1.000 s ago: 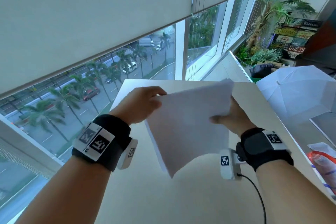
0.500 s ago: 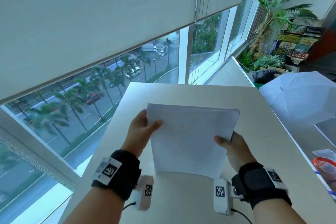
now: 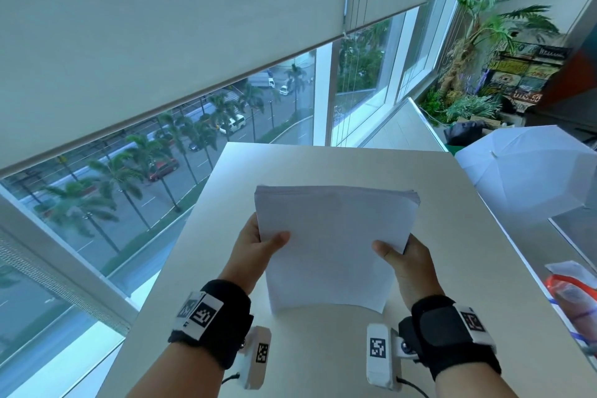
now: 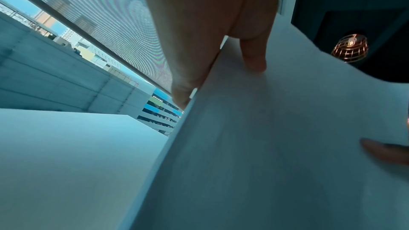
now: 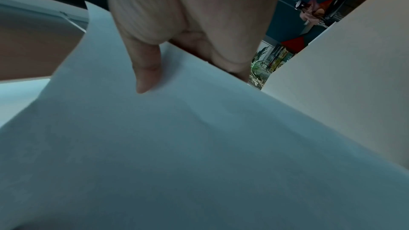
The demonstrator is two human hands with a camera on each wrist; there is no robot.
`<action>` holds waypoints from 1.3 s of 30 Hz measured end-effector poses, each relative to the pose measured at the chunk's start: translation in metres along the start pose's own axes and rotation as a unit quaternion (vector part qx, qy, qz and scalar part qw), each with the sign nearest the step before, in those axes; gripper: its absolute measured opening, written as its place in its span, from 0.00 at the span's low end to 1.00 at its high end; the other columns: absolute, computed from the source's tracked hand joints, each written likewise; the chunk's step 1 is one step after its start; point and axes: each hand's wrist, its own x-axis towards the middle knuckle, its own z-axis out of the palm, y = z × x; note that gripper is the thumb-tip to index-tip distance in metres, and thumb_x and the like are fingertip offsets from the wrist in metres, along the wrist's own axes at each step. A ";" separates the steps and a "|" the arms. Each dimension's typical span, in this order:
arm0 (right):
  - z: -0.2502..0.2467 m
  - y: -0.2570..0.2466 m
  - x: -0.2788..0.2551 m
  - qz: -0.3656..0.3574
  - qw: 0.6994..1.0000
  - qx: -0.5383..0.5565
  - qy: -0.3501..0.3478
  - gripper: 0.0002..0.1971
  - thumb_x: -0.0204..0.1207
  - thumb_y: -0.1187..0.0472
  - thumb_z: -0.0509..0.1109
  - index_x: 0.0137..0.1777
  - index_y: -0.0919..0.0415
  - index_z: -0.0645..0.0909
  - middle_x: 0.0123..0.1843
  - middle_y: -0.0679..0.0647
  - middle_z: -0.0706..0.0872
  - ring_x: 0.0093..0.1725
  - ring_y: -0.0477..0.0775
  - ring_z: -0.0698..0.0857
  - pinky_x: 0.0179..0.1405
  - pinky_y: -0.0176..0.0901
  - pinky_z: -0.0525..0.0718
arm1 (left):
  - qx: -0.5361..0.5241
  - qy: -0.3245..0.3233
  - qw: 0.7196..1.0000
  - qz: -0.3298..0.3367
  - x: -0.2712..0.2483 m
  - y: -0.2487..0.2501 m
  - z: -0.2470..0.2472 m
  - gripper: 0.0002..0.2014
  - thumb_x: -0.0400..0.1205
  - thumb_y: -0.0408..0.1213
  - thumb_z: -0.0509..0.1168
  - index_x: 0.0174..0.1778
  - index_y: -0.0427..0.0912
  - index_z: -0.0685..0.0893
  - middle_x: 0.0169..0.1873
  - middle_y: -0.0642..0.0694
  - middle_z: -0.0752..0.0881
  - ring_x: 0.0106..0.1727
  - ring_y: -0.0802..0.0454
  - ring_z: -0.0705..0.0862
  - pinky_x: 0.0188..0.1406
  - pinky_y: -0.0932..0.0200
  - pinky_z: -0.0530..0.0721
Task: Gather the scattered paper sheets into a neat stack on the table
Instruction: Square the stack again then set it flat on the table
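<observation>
White paper sheets (image 3: 332, 245), gathered into one squared stack, are held upright above the desk (image 3: 452, 252), the lower edge at or just above its pale surface; actual contact cannot be confirmed from the head view. Top edges of the sheets are nearly flush, with slight layering visible at the upper right corner. Left hand (image 3: 255, 252) grasps the left side of the stack, thumb across the near face and fingers (image 4: 183, 93) behind; the left wrist view shows the thumb tip pressed flat on the paper. Right hand (image 3: 407, 265) grasps the right side in the same manner, thumb in front and fingers (image 5: 230, 62) curled behind the edge. Each grip is therefore closed on the stack. Both wrists carry black bands with printed square markers and white camera units. Beyond the far edge of the desk stands a large window (image 3: 226, 126) with a roller blind (image 3: 161, 26) half lowered. To the right of the desk are a white umbrella (image 3: 529, 168), a potted palm (image 3: 484, 19) and, at the frame edge, a clear packet (image 3: 575, 300) with red print.
</observation>
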 end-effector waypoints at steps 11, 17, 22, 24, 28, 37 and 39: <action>0.010 0.082 -0.025 0.154 0.982 -0.109 0.024 0.11 0.74 0.78 0.63 0.49 0.63 0.79 0.47 0.60 0.85 0.50 0.59 0.82 0.51 0.41 0.75 | 0.029 0.070 0.988 -0.137 -0.031 -0.078 0.006 0.17 0.70 0.18 0.59 0.42 0.44 0.83 0.41 0.44 0.87 0.43 0.45 0.84 0.35 0.67 0.86; 0.009 0.102 -0.025 0.218 0.960 -0.166 0.061 0.13 0.72 0.75 0.65 0.31 0.59 0.76 0.42 0.63 0.83 0.43 0.59 0.80 0.42 0.40 0.72 | 0.132 0.116 0.965 -0.195 -0.039 -0.106 0.006 0.12 0.73 0.20 0.62 0.31 0.42 0.77 0.36 0.42 0.79 0.39 0.50 0.75 0.26 0.66 0.74; 0.007 0.095 -0.023 0.210 0.959 -0.185 0.048 0.06 0.73 0.74 0.65 0.42 0.64 0.77 0.44 0.63 0.82 0.45 0.59 0.79 0.45 0.41 0.72 | 0.158 0.118 0.964 -0.179 -0.032 -0.109 0.004 0.18 0.75 0.14 0.58 0.30 0.43 0.78 0.36 0.43 0.81 0.43 0.49 0.77 0.29 0.70 0.77; 0.006 0.092 -0.022 0.193 0.962 -0.188 0.035 0.08 0.74 0.74 0.64 0.49 0.65 0.78 0.48 0.64 0.84 0.48 0.61 0.81 0.46 0.41 0.73 | 0.153 0.102 0.969 -0.165 -0.031 -0.102 0.004 0.20 0.75 0.13 0.56 0.33 0.45 0.78 0.35 0.46 0.81 0.40 0.49 0.78 0.29 0.72 0.79; 0.005 0.078 -0.011 0.175 0.958 -0.219 0.057 0.16 0.77 0.72 0.60 0.65 0.70 0.74 0.59 0.62 0.83 0.58 0.62 0.81 0.54 0.43 0.75 | 0.171 0.071 0.967 -0.174 -0.017 -0.094 0.010 0.18 0.74 0.15 0.56 0.42 0.46 0.77 0.41 0.42 0.84 0.44 0.46 0.81 0.45 0.55 0.84; 0.007 0.090 0.017 0.307 0.881 -0.357 0.037 0.08 0.78 0.71 0.54 0.54 0.63 0.64 0.47 0.59 0.71 0.49 0.57 0.69 0.51 0.41 0.67 | 0.166 0.082 0.924 -0.334 -0.004 -0.104 0.027 0.14 0.79 0.26 0.50 0.56 0.46 0.70 0.48 0.43 0.76 0.40 0.47 0.76 0.31 0.59 0.78; 0.004 0.093 0.018 0.305 0.885 -0.350 0.037 0.18 0.76 0.70 0.54 0.66 0.60 0.63 0.54 0.62 0.79 0.52 0.60 0.76 0.52 0.45 0.73 | 0.155 0.083 0.922 -0.344 -0.002 -0.105 0.030 0.17 0.79 0.28 0.49 0.61 0.48 0.69 0.51 0.44 0.76 0.45 0.44 0.77 0.32 0.59 0.78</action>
